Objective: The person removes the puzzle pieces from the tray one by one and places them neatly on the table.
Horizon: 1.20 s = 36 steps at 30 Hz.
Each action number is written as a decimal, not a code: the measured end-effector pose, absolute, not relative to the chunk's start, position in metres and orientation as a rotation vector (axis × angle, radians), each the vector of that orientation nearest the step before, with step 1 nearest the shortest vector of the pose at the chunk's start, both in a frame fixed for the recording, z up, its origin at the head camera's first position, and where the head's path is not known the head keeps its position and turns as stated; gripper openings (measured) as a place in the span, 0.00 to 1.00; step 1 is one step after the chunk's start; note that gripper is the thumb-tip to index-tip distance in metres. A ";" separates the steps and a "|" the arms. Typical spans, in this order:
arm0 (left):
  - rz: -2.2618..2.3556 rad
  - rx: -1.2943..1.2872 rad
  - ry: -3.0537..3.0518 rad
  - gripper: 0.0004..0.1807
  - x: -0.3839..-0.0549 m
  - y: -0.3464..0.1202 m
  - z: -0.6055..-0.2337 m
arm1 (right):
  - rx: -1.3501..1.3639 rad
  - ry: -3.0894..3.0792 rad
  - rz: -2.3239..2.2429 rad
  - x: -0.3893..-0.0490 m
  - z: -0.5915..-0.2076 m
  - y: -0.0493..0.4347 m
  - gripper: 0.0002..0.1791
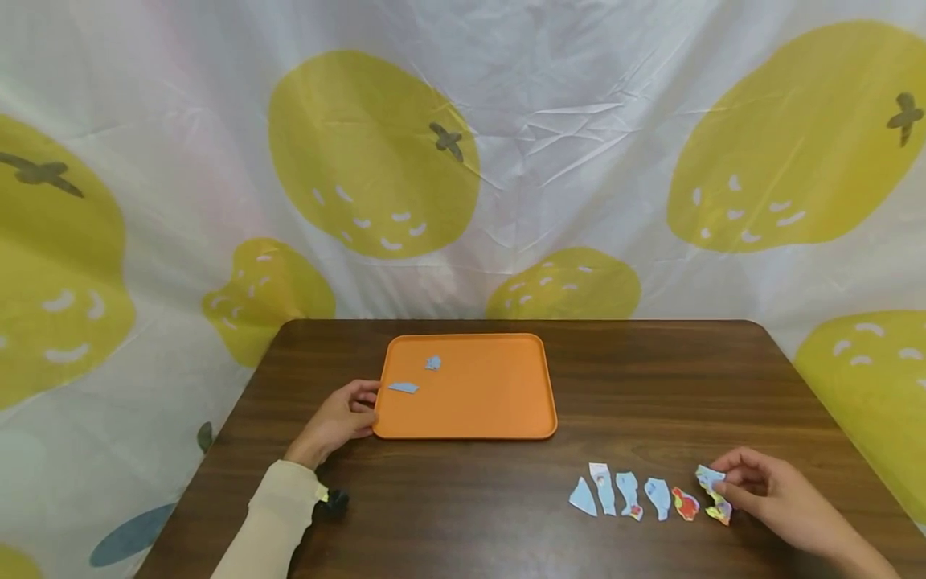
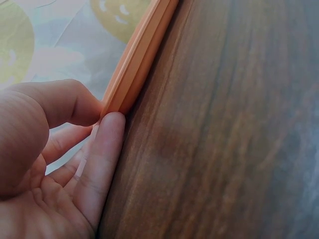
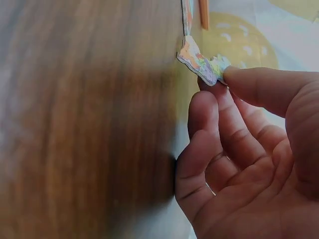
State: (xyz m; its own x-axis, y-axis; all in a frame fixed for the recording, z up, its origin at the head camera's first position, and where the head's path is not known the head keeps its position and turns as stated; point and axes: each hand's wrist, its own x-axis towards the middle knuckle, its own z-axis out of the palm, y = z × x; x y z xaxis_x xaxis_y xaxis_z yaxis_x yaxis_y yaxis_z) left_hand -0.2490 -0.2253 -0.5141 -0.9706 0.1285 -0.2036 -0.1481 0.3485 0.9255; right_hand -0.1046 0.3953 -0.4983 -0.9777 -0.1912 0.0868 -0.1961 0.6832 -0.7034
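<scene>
My right hand [image 1: 774,492] pinches an irregular flat piece of printed paper or card [image 3: 199,64] between thumb and fingers. That piece has light blue, yellow and purple patches and is at the right end of a row. Left of it on the table lie a red-and-yellow piece [image 1: 686,504] and several light blue ones, among them a triangular piece [image 1: 583,497]. My left hand [image 1: 338,418] holds the left edge of an orange tray [image 1: 477,390], its thumb and fingers at the near corner. On the tray are two light blue pieces, a long one [image 1: 403,388] and a smaller one [image 1: 433,363].
Everything stands on a dark brown wooden table [image 1: 448,498] with rounded far corners. A white curtain [image 1: 521,145] printed with big yellow fruit hangs behind it and along both sides. A small black object [image 1: 334,503] shows beside the left sleeve.
</scene>
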 end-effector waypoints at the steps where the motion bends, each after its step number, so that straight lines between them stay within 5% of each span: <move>1: 1.666 -0.012 2.374 0.32 -0.249 -0.225 -0.514 | 0.337 -2.873 1.191 -0.105 -0.499 0.395 0.10; 36: 1.663 -0.030 2.387 0.33 -0.250 -0.224 -0.516 | 0.361 -2.877 1.109 -0.122 -0.496 0.390 0.11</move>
